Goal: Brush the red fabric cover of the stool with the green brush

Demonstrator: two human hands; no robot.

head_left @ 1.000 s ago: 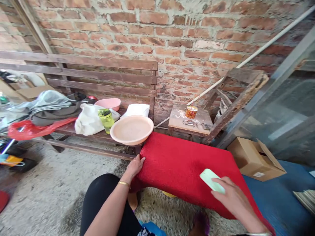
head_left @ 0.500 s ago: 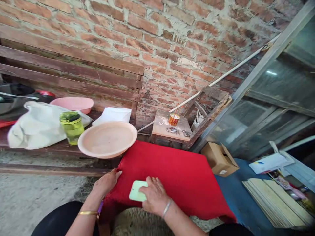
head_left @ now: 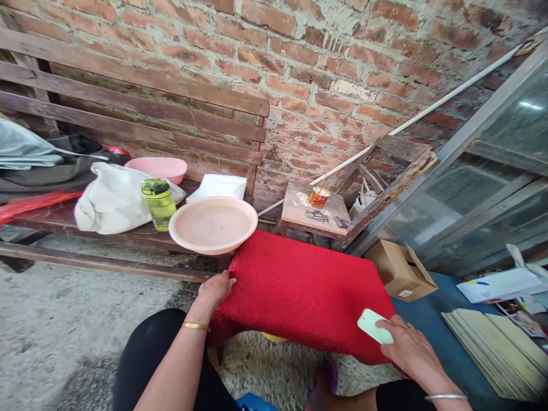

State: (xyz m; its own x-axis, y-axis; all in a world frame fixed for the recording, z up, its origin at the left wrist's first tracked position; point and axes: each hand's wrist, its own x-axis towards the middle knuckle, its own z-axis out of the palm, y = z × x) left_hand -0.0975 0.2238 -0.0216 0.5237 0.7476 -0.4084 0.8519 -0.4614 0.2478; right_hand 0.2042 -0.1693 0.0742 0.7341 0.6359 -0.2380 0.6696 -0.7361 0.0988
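A red cloth (head_left: 299,285) lies over a low table or bench in front of me, its near side hanging down. My left hand (head_left: 215,292) is closed at the cloth's left edge, thumb on top and fingers curled around the rim. At the cloth's right end, my right hand (head_left: 406,339) grips a flat, pale green rectangular piece (head_left: 373,326) with rounded corners and a small hole near one end. Its underside is hidden, so I cannot tell its exact kind. The piece is on or just over the cloth.
A shallow pale basin (head_left: 214,225) sits on the wooden bench (head_left: 128,244), beside a green bottle (head_left: 159,205), a white bag (head_left: 113,200) and a pink basin (head_left: 158,167). Behind the cloth stands a stool (head_left: 295,211) with a patterned cup (head_left: 319,197). Rightward are a cardboard box (head_left: 400,271) and stacked boards (head_left: 483,348).
My right hand has carried the pale green piece rightward, from the cloth's near left part to its right end. My left hand stays at the left edge. The view has shifted left.
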